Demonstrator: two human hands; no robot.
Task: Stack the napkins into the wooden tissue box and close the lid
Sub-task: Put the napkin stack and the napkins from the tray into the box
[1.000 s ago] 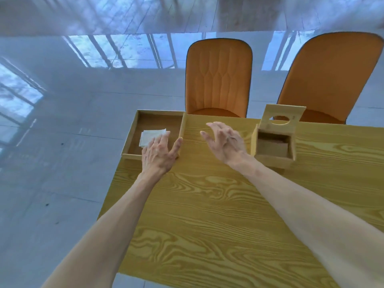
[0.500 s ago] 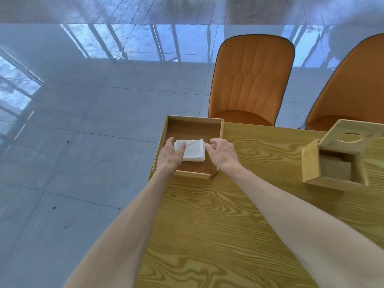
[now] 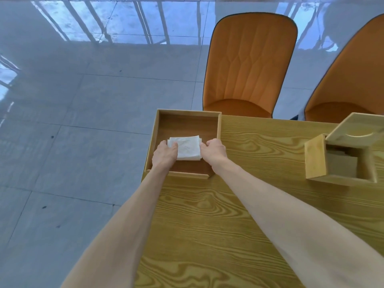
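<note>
In the head view, at the far left corner of the wooden table (image 3: 207,221), a shallow wooden tray (image 3: 188,113) holds one small stack of white napkins (image 3: 188,147), how many sheets cannot be told. The left hand (image 3: 165,155) grips the stack's left edge, thumb on top and the other fingers hidden beneath or behind it. The right hand (image 3: 214,151) presses against the stack's right edge with fingers curled, their tips hidden, so the stack sits between both hands, touching each. Well apart to the right stands one wooden tissue box (image 3: 315,159), its lid (image 3: 357,133) raised and tilted back, with a curved slot in it; the inside looks dark and shows no napkins. Beyond the table's far edge stand two orange chairs (image 3: 249,59) on a glossy grey tiled floor (image 3: 72,121)
</note>
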